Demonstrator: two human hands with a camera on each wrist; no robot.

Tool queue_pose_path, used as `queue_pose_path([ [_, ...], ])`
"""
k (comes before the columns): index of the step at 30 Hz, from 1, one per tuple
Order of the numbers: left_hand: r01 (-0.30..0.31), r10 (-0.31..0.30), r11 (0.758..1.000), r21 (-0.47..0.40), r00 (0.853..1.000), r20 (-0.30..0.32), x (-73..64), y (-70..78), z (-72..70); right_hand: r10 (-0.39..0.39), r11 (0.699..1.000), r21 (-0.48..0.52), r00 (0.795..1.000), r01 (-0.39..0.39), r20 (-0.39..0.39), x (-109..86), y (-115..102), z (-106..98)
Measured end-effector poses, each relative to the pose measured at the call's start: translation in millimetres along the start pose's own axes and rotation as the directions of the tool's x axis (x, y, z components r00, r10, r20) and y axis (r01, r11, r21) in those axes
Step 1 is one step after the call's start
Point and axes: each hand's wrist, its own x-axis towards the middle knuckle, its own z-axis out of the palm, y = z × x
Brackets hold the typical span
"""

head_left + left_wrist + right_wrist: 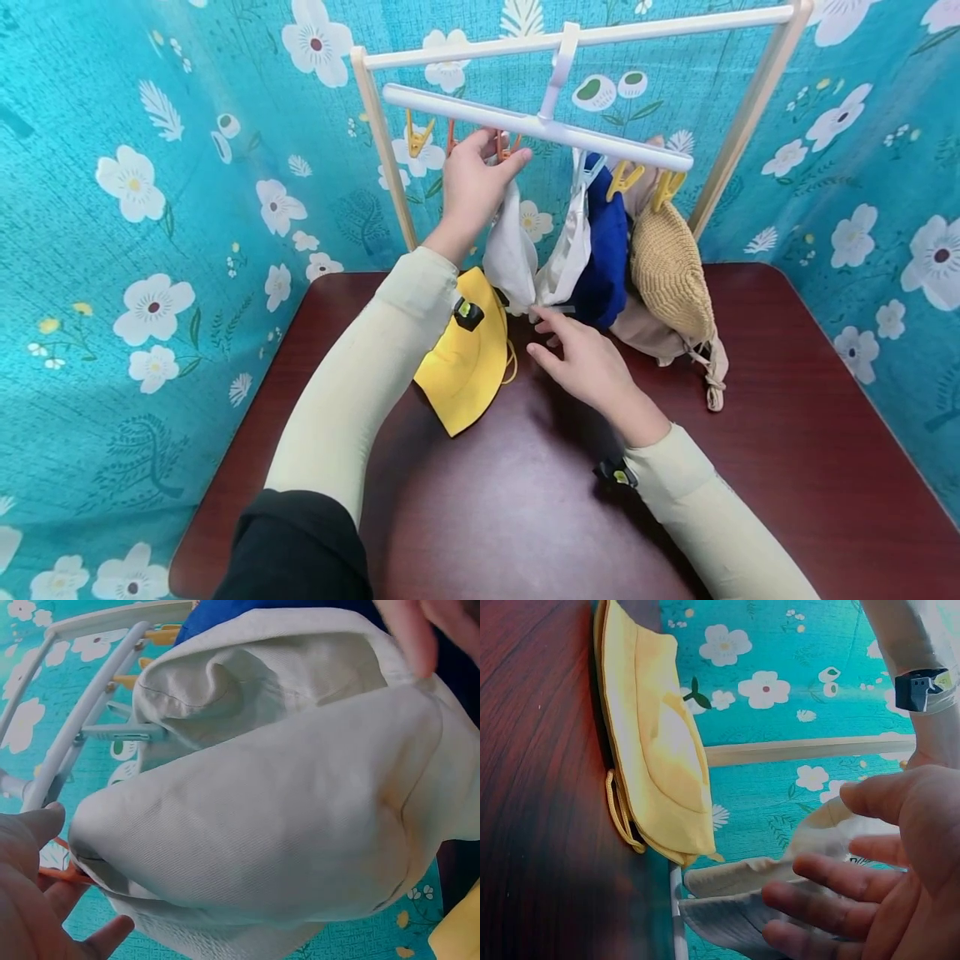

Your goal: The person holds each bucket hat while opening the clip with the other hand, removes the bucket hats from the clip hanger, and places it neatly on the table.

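Observation:
An off-white cloth hat hangs from a white clip hanger, with one side at a light blue clip and the other at an orange clip. At that orange clip is my left hand, its thumb and fingers spread around the clip, whose handles look unsqueezed. Below the hat's lower edge, my right hand reaches with loosely extended fingers and grips nothing. Whether its fingertips touch the cloth I cannot tell. On the table a yellow hat leans under my left forearm.
A blue hat and a tan woven hat hang at the hanger's right half. Beige cloth with a knotted end hangs behind them. A yellow clip is at the left end. The wooden rack stands before a floral curtain.

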Motion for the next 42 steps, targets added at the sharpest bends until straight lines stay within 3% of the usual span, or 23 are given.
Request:
queue_pose_path([
  [10,-0.016,0.016,1.000,0.005,0.999,-0.035,2.4,-0.2,5.2,0.151,0.981,0.126,0.988,-0.144,-0.043,11.3,-1,11],
  [17,-0.027,0.031,0.997,0.070,0.998,-0.058,1.1,-0.2,6.0,0.228,0.960,0.176,0.973,-0.219,-0.029,19.3,-1,21],
  [28,-0.024,0.038,0.982,0.189,0.997,-0.068,-2.5,3.1,5.7,0.274,0.958,0.100,0.961,-0.270,-0.031,28.9,2,26],
  [37,-0.027,0.051,0.953,0.301,0.996,-0.071,-8.4,8.8,1.1,0.275,0.961,-0.020,0.961,-0.275,-0.003,38.1,6,37],
  [42,-0.046,0.076,0.929,0.367,0.995,-0.069,-11.0,10.3,-0.2,0.277,0.960,-0.037,0.961,-0.277,-0.009,41.9,7,46],
])
